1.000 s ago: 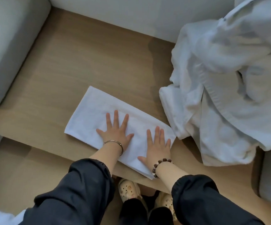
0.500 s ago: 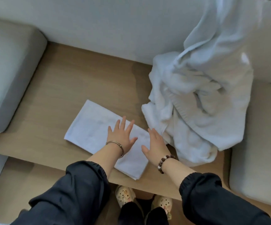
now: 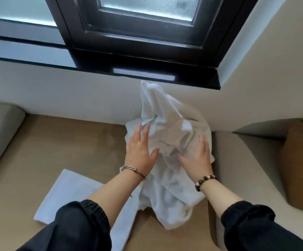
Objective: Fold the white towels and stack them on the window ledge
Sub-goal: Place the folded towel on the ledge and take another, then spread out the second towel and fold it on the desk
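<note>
Light wooden window ledge (image 3: 65, 142) here: closest in lies a flat folded white towel (image 3: 71, 194), and just past it both hands are spread straight-fingered, gripping nothing. The left hand (image 3: 140, 151) is against the left flank of the crumpled white terry towel heap (image 3: 167, 113) and the right hand (image 3: 197, 156) is on its right side, with the heap slumped up the wall below the black-framed window (image 3: 138, 42). I'd guess it's soft, floppy, fairly light and not slippery, so hunt out a hem or two corners rather than grabbing the middle.

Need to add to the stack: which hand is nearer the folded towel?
Left. The left hand is at the pile's left edge, just beyond the folded towel; the right hand is farther right, across the pile.
</note>
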`<move>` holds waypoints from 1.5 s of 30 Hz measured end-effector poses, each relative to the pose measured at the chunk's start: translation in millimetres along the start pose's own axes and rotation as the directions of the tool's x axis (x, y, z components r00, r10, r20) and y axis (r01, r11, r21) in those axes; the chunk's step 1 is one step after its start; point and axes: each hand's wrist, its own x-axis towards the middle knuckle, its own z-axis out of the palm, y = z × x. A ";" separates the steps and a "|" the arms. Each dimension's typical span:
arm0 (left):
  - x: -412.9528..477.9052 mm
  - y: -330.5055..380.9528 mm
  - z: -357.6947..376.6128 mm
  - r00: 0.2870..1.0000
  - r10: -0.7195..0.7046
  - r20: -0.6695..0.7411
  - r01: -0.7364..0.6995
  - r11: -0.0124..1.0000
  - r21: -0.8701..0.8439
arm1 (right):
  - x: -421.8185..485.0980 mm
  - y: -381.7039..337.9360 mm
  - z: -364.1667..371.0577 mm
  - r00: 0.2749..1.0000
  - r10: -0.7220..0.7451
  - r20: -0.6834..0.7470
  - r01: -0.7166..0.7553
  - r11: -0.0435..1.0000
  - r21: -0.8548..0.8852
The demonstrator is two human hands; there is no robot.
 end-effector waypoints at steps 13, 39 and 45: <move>53.8 37.7 2.0 0.937 -0.294 0.190 0.349 0.809 -0.472 | 83.2 -20.3 8.2 0.934 -0.052 0.353 0.108 0.984 -0.142; 39.9 272.1 -171.4 0.970 -0.242 -0.026 0.154 0.690 -0.707 | -33.0 -186.7 -250.3 0.923 -0.375 -0.085 0.383 0.878 0.287; 14.6 315.6 -225.6 0.988 -0.153 -0.009 0.112 0.760 -0.640 | -87.8 -221.0 -280.7 0.923 -0.316 -0.221 0.365 0.900 0.237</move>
